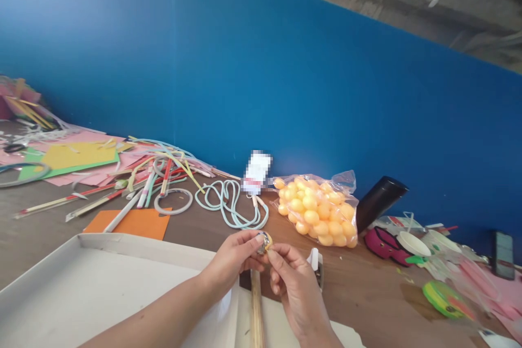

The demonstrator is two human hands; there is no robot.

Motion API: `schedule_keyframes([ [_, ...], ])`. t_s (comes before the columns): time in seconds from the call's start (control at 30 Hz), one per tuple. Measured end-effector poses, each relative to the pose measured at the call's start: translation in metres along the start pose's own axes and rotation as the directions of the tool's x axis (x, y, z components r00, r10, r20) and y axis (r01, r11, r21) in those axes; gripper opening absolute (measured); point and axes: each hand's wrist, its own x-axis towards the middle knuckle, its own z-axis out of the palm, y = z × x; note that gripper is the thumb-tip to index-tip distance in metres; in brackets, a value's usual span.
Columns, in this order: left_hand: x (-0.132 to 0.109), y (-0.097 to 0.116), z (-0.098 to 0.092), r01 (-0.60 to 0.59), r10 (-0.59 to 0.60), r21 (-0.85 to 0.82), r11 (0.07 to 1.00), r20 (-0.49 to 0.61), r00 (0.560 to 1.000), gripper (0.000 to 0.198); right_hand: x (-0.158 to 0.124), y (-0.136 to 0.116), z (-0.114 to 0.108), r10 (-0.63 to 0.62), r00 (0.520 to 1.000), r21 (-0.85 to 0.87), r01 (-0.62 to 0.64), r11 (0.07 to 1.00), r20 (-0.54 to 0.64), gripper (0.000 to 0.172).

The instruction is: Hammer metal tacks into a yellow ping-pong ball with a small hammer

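My left hand (232,254) is curled nearly closed, thumb and fingertips gripping a small ball (268,241), partly orange and partly silvery blue, while my right hand (294,274) pinches its lower right edge between thumb and forefinger. The ball sits right at my fingertips, between both hands, above the far end of a stick (256,310), with a white tray (122,242) to the left. Beyond lie a pale blue rope (228,209) and a bag (346,180) of orange balls (312,217), then the blue wall (285,76).
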Motion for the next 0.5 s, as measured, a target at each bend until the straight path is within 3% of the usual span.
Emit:
schedule_keyframes([
  [0.5,0.0003,-0.0014,0.0001,-0.014,0.014,0.041,0.999,-0.009,1.000,0.028,0.0016,0.0034,-0.0017,0.024,0.999,0.091,-0.026,0.996,0.031,0.011],
])
